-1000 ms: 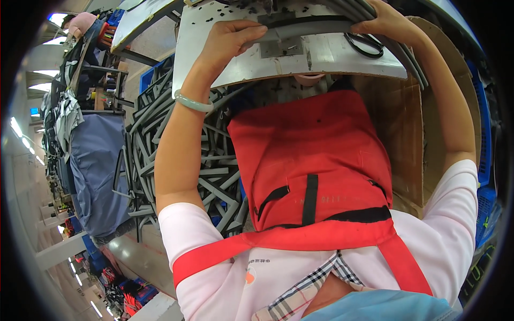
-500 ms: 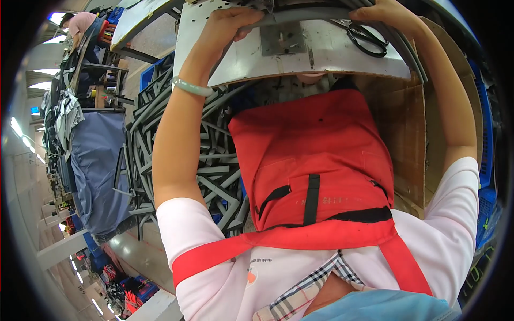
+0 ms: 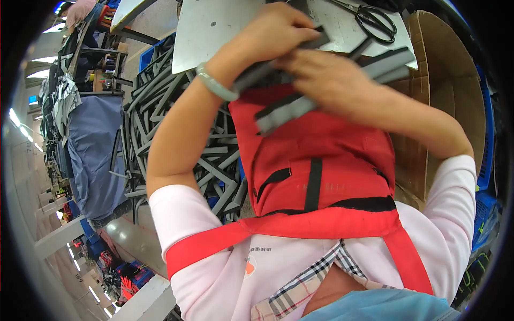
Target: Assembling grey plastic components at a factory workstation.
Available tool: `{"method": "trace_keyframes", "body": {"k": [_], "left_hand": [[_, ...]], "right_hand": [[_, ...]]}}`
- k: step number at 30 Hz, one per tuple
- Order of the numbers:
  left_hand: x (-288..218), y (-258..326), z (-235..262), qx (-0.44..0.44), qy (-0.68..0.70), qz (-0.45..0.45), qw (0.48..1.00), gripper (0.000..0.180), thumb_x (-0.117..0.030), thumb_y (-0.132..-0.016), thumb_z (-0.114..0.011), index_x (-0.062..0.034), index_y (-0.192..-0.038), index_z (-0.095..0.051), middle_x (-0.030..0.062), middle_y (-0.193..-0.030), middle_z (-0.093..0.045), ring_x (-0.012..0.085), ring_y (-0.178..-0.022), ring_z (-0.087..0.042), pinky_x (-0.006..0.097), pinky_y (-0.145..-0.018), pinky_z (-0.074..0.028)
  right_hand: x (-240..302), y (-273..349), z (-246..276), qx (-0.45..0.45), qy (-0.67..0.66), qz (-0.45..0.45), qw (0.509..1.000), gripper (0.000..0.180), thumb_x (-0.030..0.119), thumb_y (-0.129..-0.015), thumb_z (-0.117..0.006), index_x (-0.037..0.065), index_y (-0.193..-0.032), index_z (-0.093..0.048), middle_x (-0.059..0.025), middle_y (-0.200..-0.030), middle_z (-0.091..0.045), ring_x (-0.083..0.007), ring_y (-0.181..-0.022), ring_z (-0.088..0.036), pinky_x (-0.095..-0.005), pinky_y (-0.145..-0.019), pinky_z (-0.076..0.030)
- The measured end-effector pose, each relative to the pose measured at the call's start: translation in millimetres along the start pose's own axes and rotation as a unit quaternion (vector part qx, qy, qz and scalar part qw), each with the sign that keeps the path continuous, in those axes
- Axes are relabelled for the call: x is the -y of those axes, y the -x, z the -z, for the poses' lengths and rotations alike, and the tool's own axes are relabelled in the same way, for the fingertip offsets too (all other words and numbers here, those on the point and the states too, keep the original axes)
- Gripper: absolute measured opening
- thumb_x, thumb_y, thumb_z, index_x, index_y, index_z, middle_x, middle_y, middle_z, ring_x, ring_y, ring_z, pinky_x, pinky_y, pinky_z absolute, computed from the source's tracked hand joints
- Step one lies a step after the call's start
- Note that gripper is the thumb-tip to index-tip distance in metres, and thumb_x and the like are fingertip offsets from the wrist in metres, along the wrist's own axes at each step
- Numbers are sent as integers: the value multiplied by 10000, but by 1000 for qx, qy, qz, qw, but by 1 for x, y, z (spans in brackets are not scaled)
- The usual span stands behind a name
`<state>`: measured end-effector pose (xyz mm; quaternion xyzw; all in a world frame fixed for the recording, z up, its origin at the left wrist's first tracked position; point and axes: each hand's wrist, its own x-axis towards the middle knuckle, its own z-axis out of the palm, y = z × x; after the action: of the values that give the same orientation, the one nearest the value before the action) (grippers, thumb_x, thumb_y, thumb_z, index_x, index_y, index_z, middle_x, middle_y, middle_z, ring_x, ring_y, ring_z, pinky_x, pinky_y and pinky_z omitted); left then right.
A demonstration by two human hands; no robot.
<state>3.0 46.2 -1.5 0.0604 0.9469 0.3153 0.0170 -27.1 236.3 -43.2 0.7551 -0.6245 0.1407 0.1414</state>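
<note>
At twelve o'clock my left hand [image 3: 278,33] pinches a dark strip [image 3: 321,37]; at one o'clock my right hand [image 3: 332,77], blurred, grips what look like grey-black foam strips [image 3: 287,113] over my red apron [image 3: 321,147]. Black-handled scissors [image 3: 365,16] lie just beyond.

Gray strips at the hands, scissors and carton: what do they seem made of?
Gray strips: thick, matte, perhaps foam or rubber; blur leaves it open. Scissors: gray blades suggest metal; glossy black handles, perhaps plastic. Carton: likely cardboard, matte brown, folded panels.
</note>
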Motion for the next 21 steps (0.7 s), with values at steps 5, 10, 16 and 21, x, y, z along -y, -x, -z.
{"method": "trace_keyframes", "body": {"k": [5,10,16,21], "left_hand": [[-34,-1,-21,-163,201,-86,962,194,-110,-936,-615,54,-951,-717,50,-688,-646,105,-609,-566,268,-558,-457],[42,66,-19,-143,187,83,968,344,-289,-966,-573,14,-1090,-680,101,-874,-705,151,-812,-634,273,-790,-502],[31,107,-51,-102,109,72,986,349,-283,-978,-572,35,-1087,-664,84,-907,-696,153,-833,-621,288,-784,-497],[29,84,-29,-61,111,104,987,284,-244,-985,-563,1,-1092,-659,47,-890,-673,109,-758,-581,248,-698,-465]], "right_hand": [[0,-34,-34,15,111,-81,990,98,115,-754,-603,33,-760,-656,-141,-713,-646,-260,-725,-666,-385,-696,-522],[-47,20,41,90,-195,-276,937,559,171,-737,-743,-36,-1222,-559,-229,-1134,-623,-374,-1100,-579,-399,-960,-449],[-73,60,74,106,-149,-431,884,706,256,-767,-762,-41,-1349,-496,-175,-1176,-618,-229,-1110,-579,-327,-986,-422],[-84,67,80,92,-236,-407,878,571,212,-773,-741,-29,-1256,-555,-95,-1043,-623,-159,-972,-565,-300,-913,-438]]}}
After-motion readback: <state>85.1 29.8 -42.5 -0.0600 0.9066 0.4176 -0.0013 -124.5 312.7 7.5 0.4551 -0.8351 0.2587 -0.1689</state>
